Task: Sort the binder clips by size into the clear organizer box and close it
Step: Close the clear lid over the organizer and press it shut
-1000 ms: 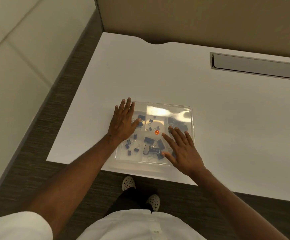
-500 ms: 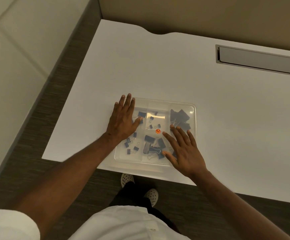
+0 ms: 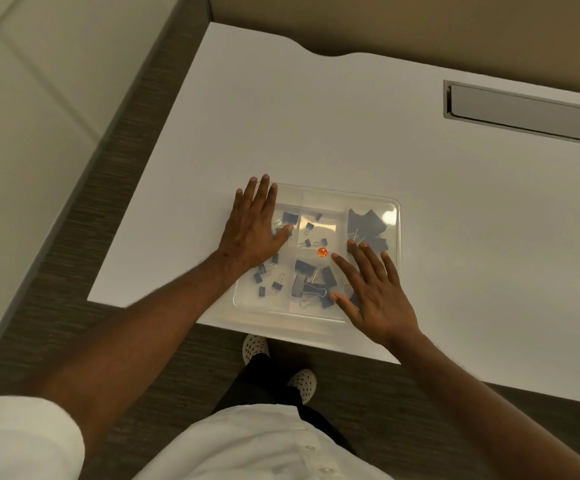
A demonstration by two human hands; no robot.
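Note:
The clear organizer box lies flat near the front edge of the white desk, its lid down over the compartments. Black binder clips show through the lid: large ones at the back right, medium ones in the front middle, small ones at the front left and in the back middle. A small orange sticker sits on the lid's centre. My left hand presses flat on the lid's back left part. My right hand presses flat on the front right part, fingers spread.
A metal cable hatch is set into the desk at the back right. A beige partition rises behind the desk. The desk's left edge borders dark carpet. My feet in white shoes stand under the front edge.
Both hands stay flat on the lid in the same places. The glare on the lid has faded as my head moved, so the large clips at the back right show clearly.

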